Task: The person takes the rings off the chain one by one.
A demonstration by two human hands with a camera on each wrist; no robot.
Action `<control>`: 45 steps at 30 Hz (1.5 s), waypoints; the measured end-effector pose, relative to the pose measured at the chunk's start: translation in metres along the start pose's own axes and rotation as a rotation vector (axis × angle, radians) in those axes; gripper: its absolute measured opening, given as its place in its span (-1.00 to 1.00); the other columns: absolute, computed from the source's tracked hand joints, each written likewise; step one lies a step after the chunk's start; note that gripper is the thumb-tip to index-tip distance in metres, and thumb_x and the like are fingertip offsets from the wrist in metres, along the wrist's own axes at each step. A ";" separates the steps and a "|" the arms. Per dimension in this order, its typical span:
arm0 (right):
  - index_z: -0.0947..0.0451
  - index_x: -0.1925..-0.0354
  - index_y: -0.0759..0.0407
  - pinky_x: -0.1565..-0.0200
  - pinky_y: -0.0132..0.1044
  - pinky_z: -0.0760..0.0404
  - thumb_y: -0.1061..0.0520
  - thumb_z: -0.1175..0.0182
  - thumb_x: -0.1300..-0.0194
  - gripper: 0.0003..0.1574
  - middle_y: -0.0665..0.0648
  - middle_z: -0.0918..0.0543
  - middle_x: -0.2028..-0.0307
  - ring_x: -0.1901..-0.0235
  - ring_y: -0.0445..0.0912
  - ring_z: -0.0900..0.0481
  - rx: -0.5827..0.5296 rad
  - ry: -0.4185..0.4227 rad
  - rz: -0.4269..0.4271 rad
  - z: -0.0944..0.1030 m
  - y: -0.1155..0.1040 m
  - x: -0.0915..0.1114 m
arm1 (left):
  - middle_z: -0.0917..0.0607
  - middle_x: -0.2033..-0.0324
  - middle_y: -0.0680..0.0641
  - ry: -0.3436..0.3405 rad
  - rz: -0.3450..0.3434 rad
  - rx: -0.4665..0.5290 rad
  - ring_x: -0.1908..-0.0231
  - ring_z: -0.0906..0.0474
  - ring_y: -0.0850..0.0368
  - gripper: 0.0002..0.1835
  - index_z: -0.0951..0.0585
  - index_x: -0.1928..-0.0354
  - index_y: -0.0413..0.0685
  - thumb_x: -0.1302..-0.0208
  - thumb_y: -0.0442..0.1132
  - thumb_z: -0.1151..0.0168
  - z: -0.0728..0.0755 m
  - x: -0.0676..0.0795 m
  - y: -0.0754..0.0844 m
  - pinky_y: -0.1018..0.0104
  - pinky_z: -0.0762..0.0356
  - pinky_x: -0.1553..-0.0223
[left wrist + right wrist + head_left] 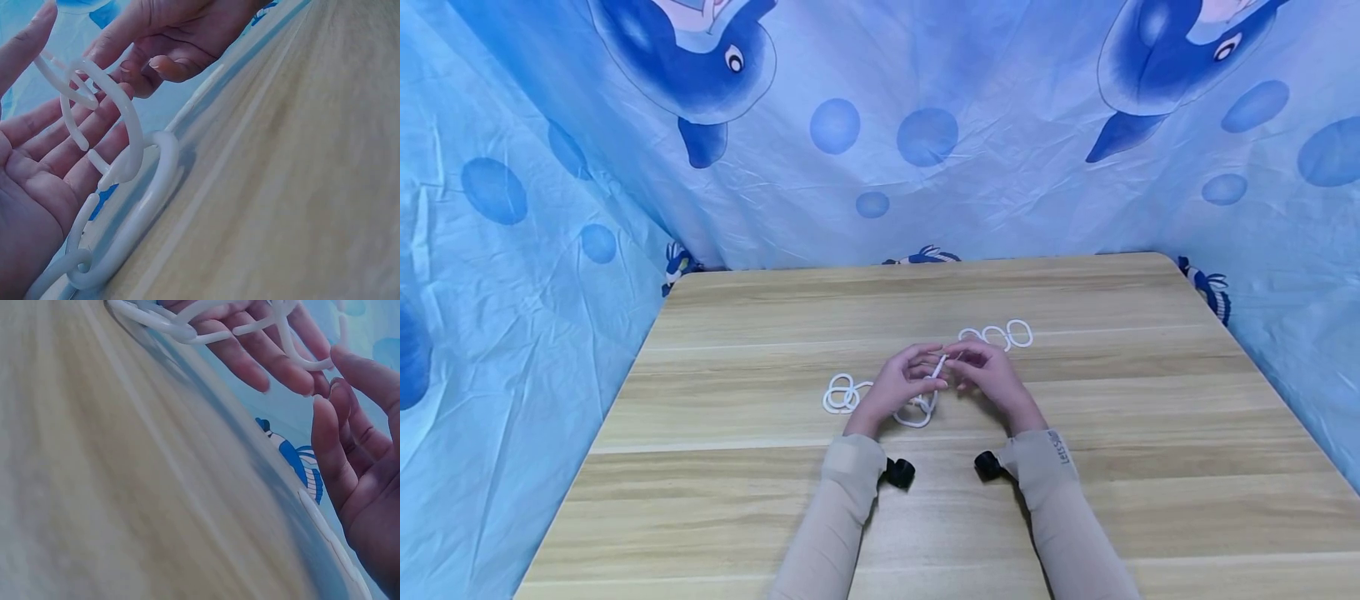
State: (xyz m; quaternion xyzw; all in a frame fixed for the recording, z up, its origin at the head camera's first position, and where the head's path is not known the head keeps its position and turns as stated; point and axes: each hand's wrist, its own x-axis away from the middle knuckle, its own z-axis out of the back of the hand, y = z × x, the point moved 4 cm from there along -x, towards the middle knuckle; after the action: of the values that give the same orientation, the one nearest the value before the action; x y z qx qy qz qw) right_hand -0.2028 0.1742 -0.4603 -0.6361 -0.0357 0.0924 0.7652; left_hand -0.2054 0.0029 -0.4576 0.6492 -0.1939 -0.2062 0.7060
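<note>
- The left sleeve [823, 533] and the right sleeve [1075, 517] are long, of pale beige cloth.
- Near the right cuff stands dark lettering [1062, 447], only partly readable.
- Each wrist carries a small black device [900, 473].
- The hands are without gloves.

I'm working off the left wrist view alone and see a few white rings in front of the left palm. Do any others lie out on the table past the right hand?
Observer: Yes. From the head view, a group of white rings lies on the wooden table, just beyond the right hand.

Operator: Got it. And what is on the outer side of the left hand, where my picture cuts off?

Observer: A small cluster of overlapping white rings lies on the table there, beside the wrist. I cannot tell whether they are all linked.
</note>
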 end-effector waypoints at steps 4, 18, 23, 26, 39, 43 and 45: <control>-0.57 0.01 0.35 0.41 -0.30 -0.72 0.20 -0.29 -0.24 -0.63 -0.06 -0.62 0.25 0.44 -0.20 -0.58 -0.005 -0.008 -0.011 -0.002 0.000 0.000 | -0.55 -0.16 -0.29 -0.027 -0.010 0.048 -0.12 -0.57 -0.17 -0.33 -0.33 -0.36 -0.14 -0.20 -0.40 -0.31 -0.001 0.000 0.000 0.30 -0.60 -0.14; -0.53 0.08 0.39 0.45 -0.34 -0.70 0.22 -0.26 -0.26 -0.69 0.02 -0.60 0.31 0.45 -0.21 -0.57 -0.056 0.055 0.000 0.001 0.003 0.000 | -0.53 -0.20 -0.29 -0.101 0.001 0.056 -0.11 -0.59 -0.15 -0.33 -0.33 -0.35 -0.19 -0.19 -0.43 -0.30 -0.003 0.002 -0.002 0.28 -0.62 -0.12; -0.53 0.10 0.38 0.47 -0.35 -0.69 0.19 -0.29 -0.24 -0.68 0.04 -0.63 0.34 0.45 -0.23 -0.58 -0.114 0.096 -0.003 0.004 0.001 0.001 | -0.61 -0.10 -0.31 -0.057 0.012 -0.023 -0.06 -0.63 -0.10 -0.37 -0.38 -0.30 -0.24 -0.17 -0.39 -0.34 0.000 0.003 -0.003 0.30 -0.64 -0.07; -0.57 0.16 0.25 0.46 -0.37 -0.70 0.21 -0.29 -0.24 -0.80 -0.04 -0.63 0.36 0.43 -0.23 -0.59 -0.141 0.125 -0.008 0.007 0.001 0.001 | -0.65 -0.02 -0.34 -0.041 0.004 -0.063 -0.03 -0.65 -0.08 -0.40 -0.40 -0.27 -0.28 -0.17 -0.37 -0.34 0.001 0.002 -0.004 0.33 -0.65 -0.04; -0.58 0.28 -0.02 0.42 -0.36 -0.73 0.29 -0.22 -0.28 -0.82 -0.08 -0.66 0.36 0.36 -0.20 -0.64 -0.234 0.157 0.000 0.009 0.001 0.000 | -0.71 0.07 -0.28 0.013 0.056 -0.116 0.07 -0.67 0.08 -0.48 -0.48 -0.19 -0.24 -0.18 -0.32 -0.36 0.003 -0.001 -0.005 0.41 -0.65 0.03; -0.58 0.28 -0.03 0.42 -0.36 -0.73 0.31 -0.21 -0.27 -0.79 -0.09 -0.65 0.35 0.36 -0.23 -0.65 -0.243 0.152 0.015 0.010 0.001 0.000 | -0.72 0.07 -0.23 0.052 0.070 -0.135 0.04 -0.66 0.06 -0.48 -0.49 -0.19 -0.22 -0.20 -0.27 -0.35 0.006 -0.001 -0.006 0.37 -0.64 0.00; -0.58 0.29 -0.05 0.42 -0.36 -0.74 0.32 -0.21 -0.27 -0.77 -0.10 -0.65 0.34 0.36 -0.24 -0.65 -0.248 0.151 0.020 0.009 0.001 0.000 | -0.72 0.08 -0.19 0.076 0.078 -0.157 0.04 -0.65 0.06 -0.47 -0.50 -0.19 -0.19 -0.19 -0.22 -0.37 0.008 0.000 -0.006 0.34 -0.64 -0.02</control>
State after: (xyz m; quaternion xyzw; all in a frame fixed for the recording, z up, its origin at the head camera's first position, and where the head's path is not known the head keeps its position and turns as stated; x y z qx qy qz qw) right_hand -0.2045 0.1835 -0.4593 -0.7311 0.0172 0.0467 0.6804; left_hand -0.2103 -0.0040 -0.4632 0.5911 -0.1753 -0.1682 0.7691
